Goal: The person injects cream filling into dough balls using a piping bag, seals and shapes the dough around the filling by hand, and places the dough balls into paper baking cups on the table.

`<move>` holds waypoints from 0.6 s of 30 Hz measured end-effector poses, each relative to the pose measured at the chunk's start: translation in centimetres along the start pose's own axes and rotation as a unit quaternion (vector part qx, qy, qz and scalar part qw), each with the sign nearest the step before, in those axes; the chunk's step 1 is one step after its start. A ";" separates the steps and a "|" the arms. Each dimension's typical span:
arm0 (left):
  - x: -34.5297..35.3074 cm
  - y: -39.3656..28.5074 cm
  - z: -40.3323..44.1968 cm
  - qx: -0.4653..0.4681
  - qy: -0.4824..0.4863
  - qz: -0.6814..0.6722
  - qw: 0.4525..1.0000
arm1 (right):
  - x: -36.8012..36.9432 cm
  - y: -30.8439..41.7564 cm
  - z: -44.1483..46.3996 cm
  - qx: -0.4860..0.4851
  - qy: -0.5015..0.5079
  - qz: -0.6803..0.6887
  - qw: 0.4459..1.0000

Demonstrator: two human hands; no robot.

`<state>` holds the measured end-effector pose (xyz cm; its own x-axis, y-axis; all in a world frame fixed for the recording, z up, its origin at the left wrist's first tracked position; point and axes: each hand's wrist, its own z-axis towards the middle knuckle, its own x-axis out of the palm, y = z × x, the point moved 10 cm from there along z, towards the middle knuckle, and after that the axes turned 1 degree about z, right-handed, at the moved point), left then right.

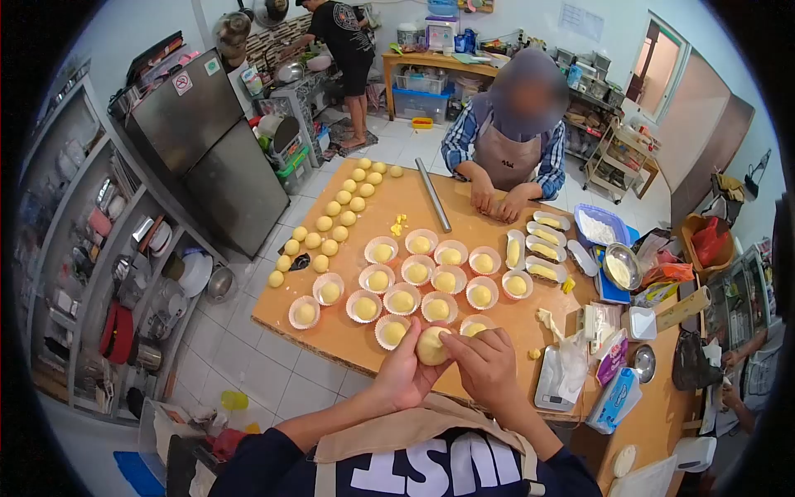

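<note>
White letters [416, 470] run upside down across the dark shirt [571, 479] nearest the camera; an S can be made out, while folds and a beige apron [373, 435] break up the rest. Just beyond, the left hand [402, 374] curls round a pale ball of dough [432, 348], thumb along its side, and the right hand [487, 364] grips its right edge with bent fingers. Both hands hold it up near the front edge of the wooden table [389, 197], just before the nearest paper cups [349, 308], each with a yellow ball inside. More yellow balls [329, 247] stand bare at the table's left.

To the right, a digital scale [556, 396] lies under a crumpled plastic bag [572, 356], beside a purple packet [613, 356] and a blue packet [619, 399]; both bear white print too small to read. On the dark fridge [170, 120], a round red no-smoking sign [182, 82] shows clearly, near a green-and-white sticker [212, 65]. Across the table, small lettering on another person's apron [505, 157] is illegible, as are the wall sheet [581, 21] and the white print on a far person's black T-shirt [339, 31]
</note>
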<state>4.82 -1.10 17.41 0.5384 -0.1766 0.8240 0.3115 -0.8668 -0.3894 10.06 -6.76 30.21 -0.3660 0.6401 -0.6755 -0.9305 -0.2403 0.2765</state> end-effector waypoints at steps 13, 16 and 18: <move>0.7 -2.5 0.1 0.164 0.018 0.078 0.983 | -1.0 1.0 -0.3 0.044 -0.081 -0.063 0.994; 0.6 -3.3 0.2 0.195 0.050 0.088 0.976 | 0.2 1.4 0.2 0.049 -0.048 -0.062 0.996; 0.1 -4.0 0.3 0.191 0.043 0.077 0.978 | 0.9 1.6 0.5 0.056 -0.042 -0.059 0.996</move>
<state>3.84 2.52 18.91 0.5393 -0.3445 0.7684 0.5102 -0.5922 -0.6236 8.24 -6.23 30.41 -0.2478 0.7188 -0.6496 -0.9576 -0.0801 0.2767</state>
